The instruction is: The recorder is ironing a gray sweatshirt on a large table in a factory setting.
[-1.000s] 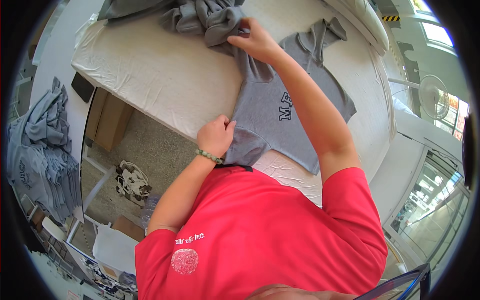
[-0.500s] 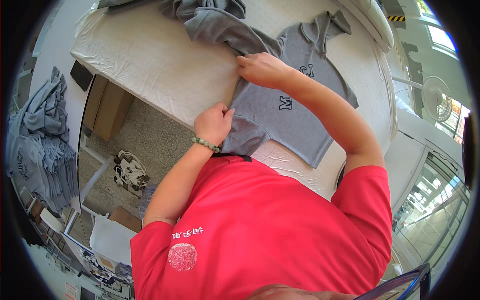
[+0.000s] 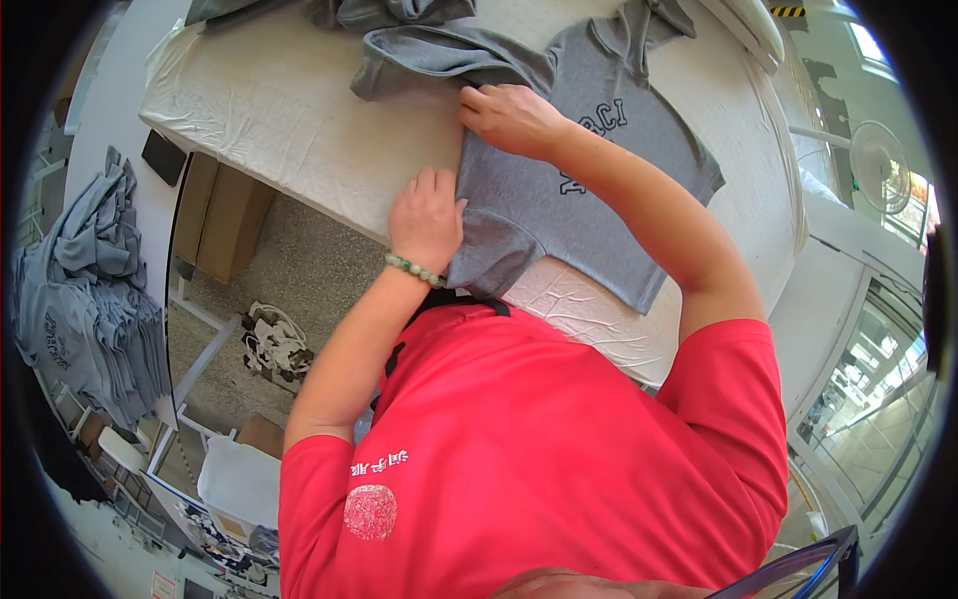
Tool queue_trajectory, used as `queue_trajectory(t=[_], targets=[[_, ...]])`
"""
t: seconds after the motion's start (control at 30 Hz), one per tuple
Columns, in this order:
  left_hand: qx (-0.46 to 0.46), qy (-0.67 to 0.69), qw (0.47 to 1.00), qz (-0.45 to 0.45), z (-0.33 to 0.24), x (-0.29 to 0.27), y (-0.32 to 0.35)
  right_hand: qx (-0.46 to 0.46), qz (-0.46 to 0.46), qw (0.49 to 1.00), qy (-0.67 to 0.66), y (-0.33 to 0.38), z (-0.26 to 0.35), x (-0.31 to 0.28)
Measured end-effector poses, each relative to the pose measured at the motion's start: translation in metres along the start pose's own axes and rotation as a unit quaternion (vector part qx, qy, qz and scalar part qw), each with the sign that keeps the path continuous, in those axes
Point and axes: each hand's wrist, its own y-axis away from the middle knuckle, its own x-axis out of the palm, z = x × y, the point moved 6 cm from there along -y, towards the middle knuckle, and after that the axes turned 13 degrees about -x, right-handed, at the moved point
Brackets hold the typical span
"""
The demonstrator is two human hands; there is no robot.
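A grey sweatshirt [image 3: 619, 190] with dark outlined letters on its front lies spread on a white-covered table. My right hand [image 3: 511, 120] is closed in a pinch on its left edge, beside a bunched grey sleeve-like length [image 3: 449, 55] that reaches left. Nearer to me, my left hand [image 3: 427, 218], with a green bead bracelet on the wrist, rests along the same edge. Its fingers lie together, stretched out, and the thumb touches the cloth. A folded-over piece of the sweatshirt [image 3: 491, 250] sits just right of that wrist. My right forearm covers part of the lettering.
The table's white cover [image 3: 259, 120] is wrinkled along its left edge. At far left a heap of grey garments [image 3: 90, 299] hangs over another surface, near a dark flat object [image 3: 163, 158]. A cardboard box [image 3: 225, 220] stands below; a fan [image 3: 878, 165] is at right.
My left hand has shifted slightly up along the edge, its fingers going from curled to stretched out. My right hand has moved a little left and up, still at the cloth's edge.
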Motion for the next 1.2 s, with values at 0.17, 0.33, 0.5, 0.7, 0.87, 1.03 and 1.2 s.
queue_trajectory(t=[0.17,0.33,0.5,0.7,0.87,1.03,1.2], targets=[[0.334,-0.187,0.924,-0.014,-0.027,-0.006,-0.028,0.095,-0.217,0.969,-0.068,0.044,0.013,0.007],[0.353,-0.209,0.912,0.010,-0.023,-0.011,-0.032,0.299,-0.149,0.941,-0.049,0.159,0.107,0.034],[0.317,-0.203,0.925,-0.061,-0.031,-0.014,-0.018,0.331,-0.227,0.915,-0.039,0.231,0.167,0.031],[0.000,-0.019,0.999,-0.051,-0.012,0.009,0.004,0.379,-0.285,0.847,-0.241,0.184,0.156,0.035],[-0.111,0.106,0.988,0.028,0.005,0.017,-0.002,0.439,-0.217,0.825,-0.284,0.179,0.142,0.047],[-0.104,0.138,0.984,0.036,0.013,0.018,-0.009,0.438,-0.159,0.804,-0.370,0.181,0.129,0.053],[-0.042,-0.006,0.996,-0.074,0.006,0.018,0.000,0.404,-0.068,0.827,-0.384,0.166,0.127,0.047]])
